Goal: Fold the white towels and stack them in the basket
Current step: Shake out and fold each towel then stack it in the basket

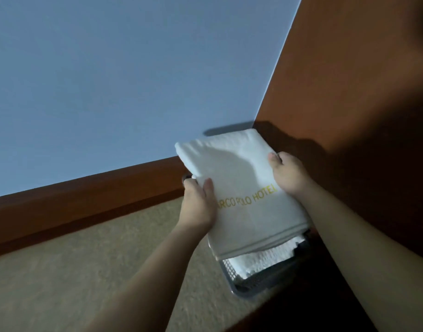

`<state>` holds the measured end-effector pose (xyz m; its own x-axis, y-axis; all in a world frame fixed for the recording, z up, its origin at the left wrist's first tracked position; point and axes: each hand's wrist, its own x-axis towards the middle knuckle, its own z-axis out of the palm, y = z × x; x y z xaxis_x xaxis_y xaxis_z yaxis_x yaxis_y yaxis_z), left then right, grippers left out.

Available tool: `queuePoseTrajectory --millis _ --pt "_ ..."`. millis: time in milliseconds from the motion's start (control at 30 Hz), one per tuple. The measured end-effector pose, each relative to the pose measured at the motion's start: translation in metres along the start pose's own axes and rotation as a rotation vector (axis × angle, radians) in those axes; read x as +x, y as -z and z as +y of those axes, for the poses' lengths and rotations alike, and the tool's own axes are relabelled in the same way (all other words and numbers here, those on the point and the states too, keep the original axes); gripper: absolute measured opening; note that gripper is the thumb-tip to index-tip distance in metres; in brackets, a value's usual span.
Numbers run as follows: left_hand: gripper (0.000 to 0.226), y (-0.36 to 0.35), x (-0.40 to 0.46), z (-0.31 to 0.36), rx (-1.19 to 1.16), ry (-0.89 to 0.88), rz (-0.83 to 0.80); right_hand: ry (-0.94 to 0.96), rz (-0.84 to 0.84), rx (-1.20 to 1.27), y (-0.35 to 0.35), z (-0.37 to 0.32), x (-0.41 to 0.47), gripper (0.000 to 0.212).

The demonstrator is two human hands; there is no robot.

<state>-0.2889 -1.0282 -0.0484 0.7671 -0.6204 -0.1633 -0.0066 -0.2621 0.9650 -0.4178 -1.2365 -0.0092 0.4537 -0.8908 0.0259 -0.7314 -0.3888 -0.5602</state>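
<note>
- A folded white towel [239,188] with gold hotel lettering is held flat between two hands — the left hand [201,202] gripping its left edge, thumb on top, the right hand [288,173] clasping the far right edge.
- Directly beneath the hands sits a grey mesh basket [241,287] on the carpet [86,259], tucked into a corner; another towel [265,257] already lies inside.
- The level two-sided hold likely keeps the fold intact for stacking — whether towel touches towel is unclear.

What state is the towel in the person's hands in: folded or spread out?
Folded. The towel forms a compact rectangle with layered edges at its near end, gripped by the left hand and right hand above the basket.
</note>
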Motion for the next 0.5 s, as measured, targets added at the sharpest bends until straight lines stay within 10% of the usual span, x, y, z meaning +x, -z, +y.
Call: queuePoseTrajectory --millis 233,500 --pt "0.084 -0.077 0.000 -0.064 0.064 0.312 -0.203 -0.178 -0.285 0.150 -0.039 0.109 0.019 0.030" --pt "0.041 -0.086 -0.031 -0.081 0.108 0.302 -0.172 -0.241 -0.170 0.137 -0.063 0.157 -0.004 0.051"
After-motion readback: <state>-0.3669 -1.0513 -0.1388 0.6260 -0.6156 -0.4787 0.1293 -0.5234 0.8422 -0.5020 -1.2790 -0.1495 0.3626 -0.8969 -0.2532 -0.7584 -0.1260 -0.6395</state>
